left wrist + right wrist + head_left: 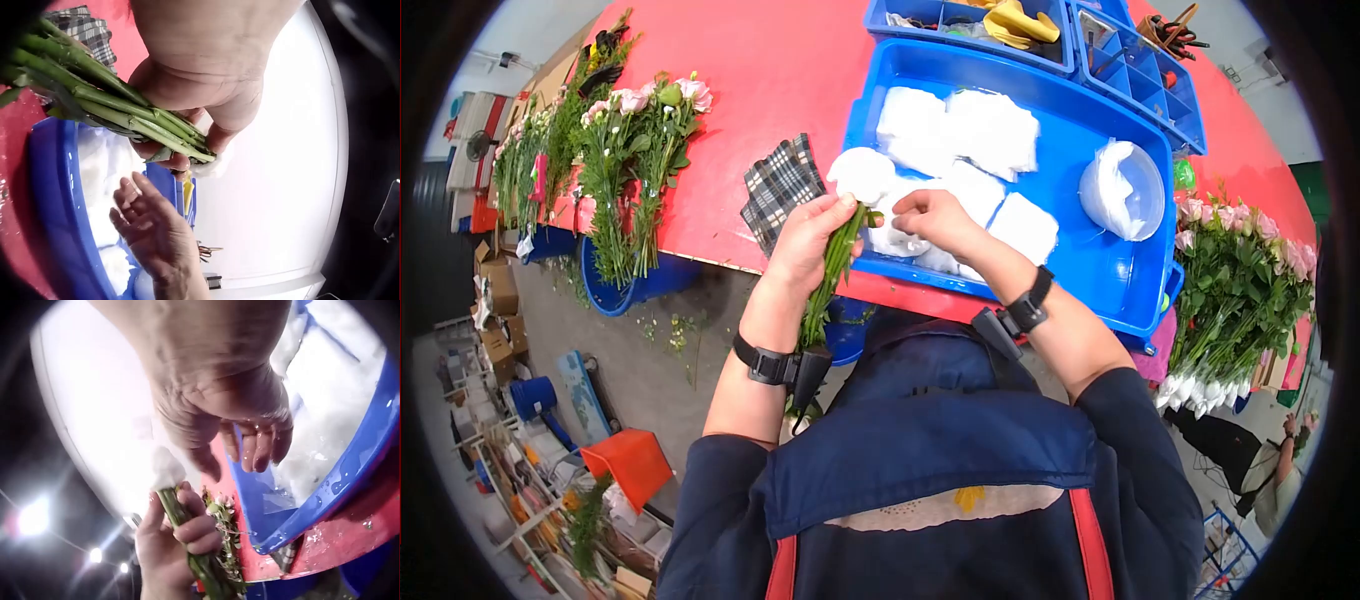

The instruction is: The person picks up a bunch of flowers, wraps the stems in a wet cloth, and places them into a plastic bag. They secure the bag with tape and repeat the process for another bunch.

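Observation:
The left hand [805,240] grips a bundle of green stems [830,275] just below a white wad [863,173] that covers the stem ends. In the left wrist view the fingers curl round the stems [125,112]. The right hand [945,220] hangs over the near edge of the blue tray [1090,270], a short way right of the wad, its fingers loosely bent and holding nothing; wet fingers show in the right wrist view [231,406]. White wet-looking pads [992,130] lie in the tray.
Beside the tray lies a checked cloth [780,190]. A clear bowl [1140,190] stands inside the tray, with divided blue boxes [1140,80] behind. Pink-flowered bunches [1240,290] lie right, others [640,150] left. A blue bucket [615,290] stands below the red table's [730,60] left edge.

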{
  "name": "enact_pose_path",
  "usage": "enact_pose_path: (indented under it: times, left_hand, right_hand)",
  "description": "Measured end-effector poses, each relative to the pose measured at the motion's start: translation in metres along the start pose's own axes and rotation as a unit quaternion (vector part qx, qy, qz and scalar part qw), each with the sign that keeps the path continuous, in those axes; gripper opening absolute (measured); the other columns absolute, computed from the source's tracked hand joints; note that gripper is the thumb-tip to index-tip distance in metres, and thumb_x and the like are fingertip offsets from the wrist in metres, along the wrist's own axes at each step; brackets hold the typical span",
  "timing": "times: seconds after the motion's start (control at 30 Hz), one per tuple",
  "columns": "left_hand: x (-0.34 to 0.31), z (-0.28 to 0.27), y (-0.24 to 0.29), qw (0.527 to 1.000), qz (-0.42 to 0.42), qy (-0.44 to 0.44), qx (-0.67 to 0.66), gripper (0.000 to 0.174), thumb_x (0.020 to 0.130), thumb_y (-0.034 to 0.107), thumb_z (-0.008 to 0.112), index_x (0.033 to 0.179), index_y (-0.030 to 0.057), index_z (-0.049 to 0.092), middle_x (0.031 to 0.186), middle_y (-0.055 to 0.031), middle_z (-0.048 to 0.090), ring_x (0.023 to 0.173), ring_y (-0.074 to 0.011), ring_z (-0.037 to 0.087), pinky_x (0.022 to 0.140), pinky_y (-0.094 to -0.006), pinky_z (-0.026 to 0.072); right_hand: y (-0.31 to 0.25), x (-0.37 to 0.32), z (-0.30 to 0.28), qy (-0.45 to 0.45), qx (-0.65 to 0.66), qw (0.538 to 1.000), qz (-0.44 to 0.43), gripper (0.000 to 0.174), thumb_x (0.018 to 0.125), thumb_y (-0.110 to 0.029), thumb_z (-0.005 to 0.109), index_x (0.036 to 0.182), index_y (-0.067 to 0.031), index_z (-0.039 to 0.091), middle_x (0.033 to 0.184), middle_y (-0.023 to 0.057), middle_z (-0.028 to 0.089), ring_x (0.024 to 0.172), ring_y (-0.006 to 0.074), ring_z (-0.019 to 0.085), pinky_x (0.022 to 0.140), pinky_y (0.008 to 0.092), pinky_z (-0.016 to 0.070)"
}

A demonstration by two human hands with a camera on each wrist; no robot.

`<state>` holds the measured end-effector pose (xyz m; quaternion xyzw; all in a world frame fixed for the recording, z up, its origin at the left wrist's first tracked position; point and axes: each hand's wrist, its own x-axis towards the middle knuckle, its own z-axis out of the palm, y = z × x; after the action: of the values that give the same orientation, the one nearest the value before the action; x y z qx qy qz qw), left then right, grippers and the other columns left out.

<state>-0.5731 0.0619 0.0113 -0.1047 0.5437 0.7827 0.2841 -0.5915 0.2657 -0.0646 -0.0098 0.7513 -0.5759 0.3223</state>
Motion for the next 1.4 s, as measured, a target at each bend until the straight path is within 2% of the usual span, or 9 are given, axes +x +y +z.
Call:
enact_pose_path:
  times: [0.07,0.3,0.53,0.67,0.77,0.9,1.13,1.23,1.4]
  left_hand:
    - [0.0,-0.006,0.001,1.0,0.013,-0.003,-0.025,0.03,0.094,0.028,0.058,0.103,0.0,0.062,0.086,-0.0097,0.068,0.057,-0.0123,0.057,0.051,-0.0226,0.0452]
    - [-0.002,-0.012,-0.004,1.0,0.004,0.012,-0.015,0.029,0.093,0.025,0.059,0.106,-0.0004,0.062,0.09,-0.0097,0.067,0.058,-0.0125,0.056,0.054,-0.0233,0.0471]
    - [-0.009,-0.01,-0.017,0.999,-0.03,-0.001,-0.039,0.028,0.092,0.026,0.062,0.103,-0.0005,0.063,0.078,-0.0036,0.061,0.059,-0.0122,0.057,0.054,-0.0241,0.0491]
    - [-0.009,0.009,-0.026,0.997,-0.054,-0.056,-0.011,0.025,0.091,0.025,0.062,0.101,0.0011,0.062,0.078,-0.006,0.061,0.059,-0.016,0.059,0.053,-0.0261,0.0475]
    - [-0.009,0.028,-0.026,0.997,-0.057,-0.056,-0.006,0.026,0.091,0.024,0.063,0.1,-0.0004,0.062,0.078,-0.0065,0.062,0.059,-0.0169,0.059,0.054,-0.0269,0.0471]
    - [-0.009,0.038,-0.022,0.997,-0.061,-0.049,-0.011,0.028,0.09,0.024,0.064,0.101,-0.0021,0.061,0.08,-0.0064,0.062,0.06,-0.0176,0.058,0.055,-0.0278,0.0478]
    - [-0.013,0.064,-0.024,0.999,-0.022,-0.025,-0.024,0.027,0.091,0.022,0.064,0.102,-0.0017,0.062,0.074,-0.0056,0.062,0.058,-0.0154,0.06,0.053,-0.0258,0.0497]
    - [-0.014,0.06,-0.026,0.999,-0.019,-0.034,-0.032,0.027,0.09,0.023,0.063,0.101,-0.0015,0.062,0.078,-0.0071,0.063,0.058,-0.0173,0.06,0.054,-0.0274,0.0501]
    - [-0.019,0.075,-0.035,0.995,-0.052,-0.082,-0.024,0.026,0.09,0.024,0.063,0.099,-0.0002,0.062,0.075,-0.007,0.063,0.058,-0.0174,0.061,0.052,-0.0279,0.0495]
  right_hand:
    - [-0.014,0.006,0.021,0.064,-0.192,0.979,0.007,0.032,0.076,-0.034,0.07,0.085,-0.0034,0.068,0.076,0.0101,0.067,0.074,0.0232,0.066,0.07,0.0342,0.0523]
    - [-0.016,0.025,0.048,0.137,-0.357,0.924,0.017,0.025,0.078,-0.03,0.063,0.085,-0.0075,0.071,0.082,0.0132,0.068,0.08,0.0301,0.066,0.074,0.0402,0.0518]
    - [-0.021,-0.031,-0.01,0.115,-0.054,0.991,-0.029,0.012,0.071,-0.011,0.075,0.077,-0.0011,0.07,0.07,0.0076,0.068,0.068,0.0111,0.063,0.063,0.0268,0.0494]
    - [-0.019,-0.052,0.001,0.121,-0.063,0.99,-0.025,0.023,0.069,-0.016,0.079,0.082,-0.0005,0.069,0.075,0.0106,0.068,0.07,0.0153,0.063,0.064,0.0306,0.0498]
    - [-0.013,-0.063,0.007,0.135,0.12,0.974,-0.134,0.019,0.071,-0.014,0.078,0.077,-0.0011,0.066,0.073,0.0075,0.066,0.068,0.0142,0.061,0.063,0.03,0.0488]
    - [-0.019,-0.089,-0.024,0.11,0.056,0.991,-0.042,0.016,0.075,-0.009,0.077,0.08,-0.0031,0.063,0.072,-0.0021,0.06,0.066,0.0053,0.052,0.058,0.0233,0.0422]
    - [-0.002,-0.108,-0.038,0.195,0.339,0.919,-0.056,0.016,0.082,-0.019,0.072,0.084,-0.0054,0.064,0.069,-0.0032,0.057,0.061,0.006,0.047,0.057,0.0213,0.0372]
    - [-0.004,-0.116,-0.044,0.238,0.285,0.925,-0.076,0.015,0.082,-0.016,0.07,0.089,-0.0045,0.064,0.071,-0.0029,0.058,0.062,0.0057,0.048,0.058,0.0208,0.0376]
    - [-0.002,-0.114,-0.021,0.128,0.22,0.959,-0.128,0.011,0.081,-0.005,0.069,0.09,-0.0037,0.065,0.078,-0.0015,0.062,0.073,0.0062,0.055,0.065,0.0231,0.0445]
